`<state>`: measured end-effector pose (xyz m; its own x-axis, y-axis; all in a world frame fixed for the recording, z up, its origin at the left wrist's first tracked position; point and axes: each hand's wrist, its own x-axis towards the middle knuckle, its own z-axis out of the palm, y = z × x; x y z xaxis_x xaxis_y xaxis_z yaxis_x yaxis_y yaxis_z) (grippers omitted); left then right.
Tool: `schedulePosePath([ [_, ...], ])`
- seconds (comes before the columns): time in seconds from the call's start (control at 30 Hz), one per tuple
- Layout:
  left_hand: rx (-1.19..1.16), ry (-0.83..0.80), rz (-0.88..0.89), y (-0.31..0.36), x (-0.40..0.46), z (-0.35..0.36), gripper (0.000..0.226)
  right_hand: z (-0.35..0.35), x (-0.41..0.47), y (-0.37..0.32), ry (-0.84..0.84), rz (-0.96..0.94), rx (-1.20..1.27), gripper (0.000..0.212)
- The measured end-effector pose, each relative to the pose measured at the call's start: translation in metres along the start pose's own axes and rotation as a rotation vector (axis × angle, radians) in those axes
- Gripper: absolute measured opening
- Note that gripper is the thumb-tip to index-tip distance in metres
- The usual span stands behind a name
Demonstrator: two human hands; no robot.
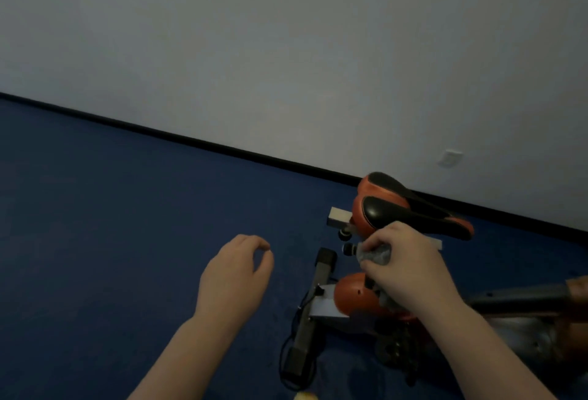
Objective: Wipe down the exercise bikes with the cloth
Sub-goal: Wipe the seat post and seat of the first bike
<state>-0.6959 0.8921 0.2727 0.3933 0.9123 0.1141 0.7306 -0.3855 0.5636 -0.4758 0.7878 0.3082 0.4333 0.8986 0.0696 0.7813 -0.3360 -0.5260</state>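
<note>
Gripping cloth (375, 255), right hand (410, 259)

— What does the person wear on the arms?

— Nothing that shows. Both forearms are bare from the near edge of the view up to the wrists; no sleeve or cuff comes into sight.

— Anything on the wrists or fingers?

— The left hand (234, 275) carries no glove, and I see no ring, watch or band on it. The right hand (410, 264) is ungloved too, with a plain wrist. The light is dim, so fine marks cannot be told.

— And their shapes?

— Slender forearms, narrowing toward the wrists. The left arm enters from the near middle, the right from the near right corner. The nails are too blurred to describe.
</note>
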Motion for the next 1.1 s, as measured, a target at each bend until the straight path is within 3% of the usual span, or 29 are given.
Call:
schedulePosePath([
  [0.2,-0.02,0.07,-0.011,-0.027,0.089,-0.015,0.02,0.02,0.088,-0.027,0.008,-0.06,0.003,0.008],
  [0.43,-0.068,0.043,-0.025,-0.072,0.187,-0.024,0.014,0.05,0.184,-0.058,0.004,-0.033,-0.051,0.012],
  [0.77,-0.026,-0.151,0.255,-0.133,0.385,-0.051,0.019,0.1,0.319,-0.122,0.198,0.255,0.015,0.015],
  [1.1,-0.057,-0.343,0.487,-0.098,0.515,-0.008,0.019,0.089,0.382,-0.104,0.393,0.531,-0.014,0.014],
])
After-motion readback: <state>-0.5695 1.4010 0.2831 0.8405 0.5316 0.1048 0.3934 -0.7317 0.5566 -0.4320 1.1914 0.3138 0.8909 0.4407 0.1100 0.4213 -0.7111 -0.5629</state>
